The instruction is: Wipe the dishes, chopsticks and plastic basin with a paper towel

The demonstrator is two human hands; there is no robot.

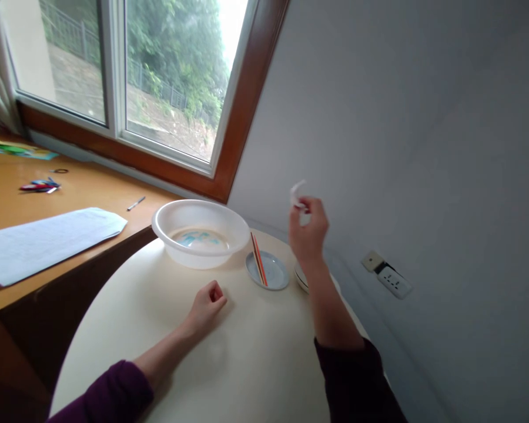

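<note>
My left hand [207, 305] rests in a loose fist on the round white table [247, 358], and nothing shows in its fingers. Raised above the table's right side, my right hand [308, 229] pinches a small white piece that looks like tissue [297, 192], blurred by motion. Behind my left hand stands a translucent white basin [200, 258] with light blue patches at its bottom. Between the basin and my right arm, a small pale plate [277, 271] carries several chopsticks [259, 261], dark, pale and orange. A white dish with a dark rim line [300, 278] is partly hidden behind my right forearm.
To the left, a wooden desk [83, 182] holds a large folded white sheet [53, 241], a pen [136, 204] and a small heap of coloured items [40, 186]. A grey wall [379, 117] with a socket [394, 281] borders the table's right. The window [171, 76] is behind.
</note>
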